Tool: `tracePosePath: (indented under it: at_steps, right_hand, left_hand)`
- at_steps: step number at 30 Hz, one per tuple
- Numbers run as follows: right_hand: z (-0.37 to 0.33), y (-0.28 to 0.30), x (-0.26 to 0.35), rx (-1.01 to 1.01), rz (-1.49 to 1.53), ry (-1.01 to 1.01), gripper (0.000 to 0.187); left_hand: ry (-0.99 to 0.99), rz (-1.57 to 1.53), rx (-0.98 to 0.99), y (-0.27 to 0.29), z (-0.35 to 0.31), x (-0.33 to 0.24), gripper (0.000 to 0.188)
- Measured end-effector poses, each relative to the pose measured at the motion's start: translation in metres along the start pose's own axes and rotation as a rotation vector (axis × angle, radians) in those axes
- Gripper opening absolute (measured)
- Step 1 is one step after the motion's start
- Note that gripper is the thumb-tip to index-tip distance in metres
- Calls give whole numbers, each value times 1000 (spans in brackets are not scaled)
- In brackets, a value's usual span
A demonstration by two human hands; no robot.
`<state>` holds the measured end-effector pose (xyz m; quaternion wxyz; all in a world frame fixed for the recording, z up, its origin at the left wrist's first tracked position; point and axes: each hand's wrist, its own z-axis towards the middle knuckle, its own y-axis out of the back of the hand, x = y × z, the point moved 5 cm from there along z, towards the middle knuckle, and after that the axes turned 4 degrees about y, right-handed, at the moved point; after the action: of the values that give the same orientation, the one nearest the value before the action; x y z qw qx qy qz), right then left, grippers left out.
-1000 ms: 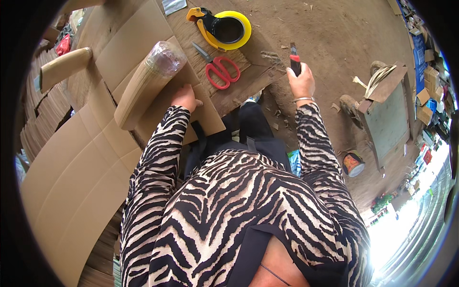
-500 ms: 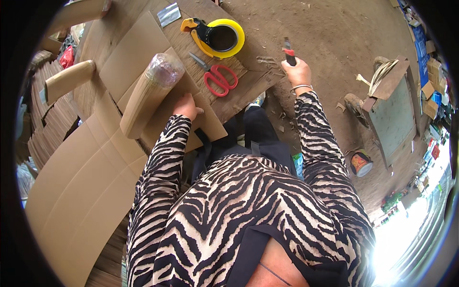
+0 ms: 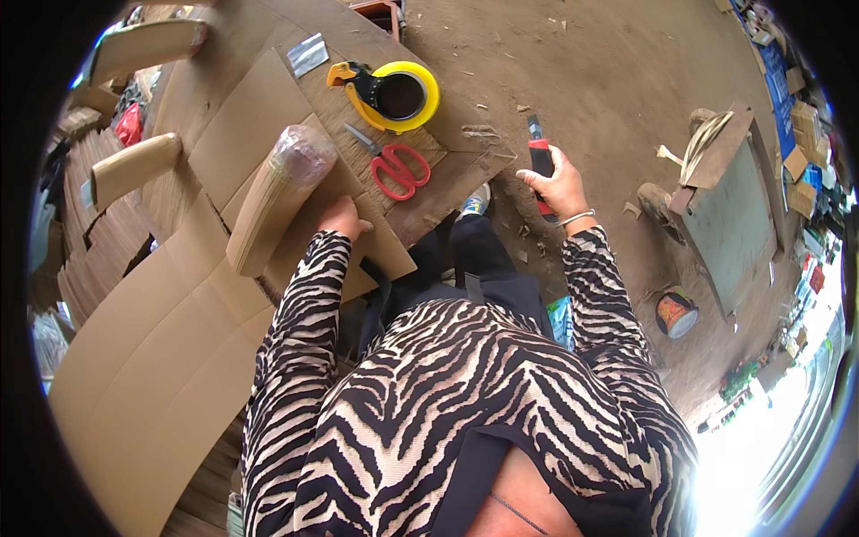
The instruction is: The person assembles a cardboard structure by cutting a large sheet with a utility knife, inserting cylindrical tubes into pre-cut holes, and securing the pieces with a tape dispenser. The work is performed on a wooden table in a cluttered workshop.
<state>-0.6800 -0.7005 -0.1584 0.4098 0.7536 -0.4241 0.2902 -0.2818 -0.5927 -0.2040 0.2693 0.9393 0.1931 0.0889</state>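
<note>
Red-black cutter (image 3: 540, 157) — jutting forward from right grip (image 3: 565, 186).

My worn brown wooden table (image 3: 447, 192) spreads out before me. Directly on it I have a small silvery rectangular packet (image 3: 308, 55), a round roll of glossy yellow tape (image 3: 430, 95) in an orange-and-black dispenser (image 3: 362, 87), metal scissors with looped red handles (image 3: 400, 172) just beside it, and creased brown cardboard (image 3: 242, 134). Pale scraps (image 3: 631, 208) dot my brown dirt floor (image 3: 591, 80).
</note>
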Motion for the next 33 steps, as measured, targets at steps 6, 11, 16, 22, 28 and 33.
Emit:
tracePosePath:
  at_steps: [6,11,16,22,28,33]
  right_hand:
    - [-12,-29,29,242,40,32,54]
    - [-32,-67,38,229,-183,198,67]
    - [-42,-140,35,109,-361,271,64]
    - [-5,-172,37,-183,-337,190,64]
    - [-40,-178,66,-465,-703,445,59]
    - [-124,-236,-25,-31,-574,-84,58]
  left_hand:
    - [-86,-43,-65,-4,4,7,62]
    - [0,-90,-2,4,-3,2,75]
    - [-132,-236,-288,-14,-5,19,58]
    - [-664,-597,-633,25,-75,54,33]
    - [-572,-380,-995,125,-63,103,83]
    - [-304,-122,-389,145,-18,94,127]
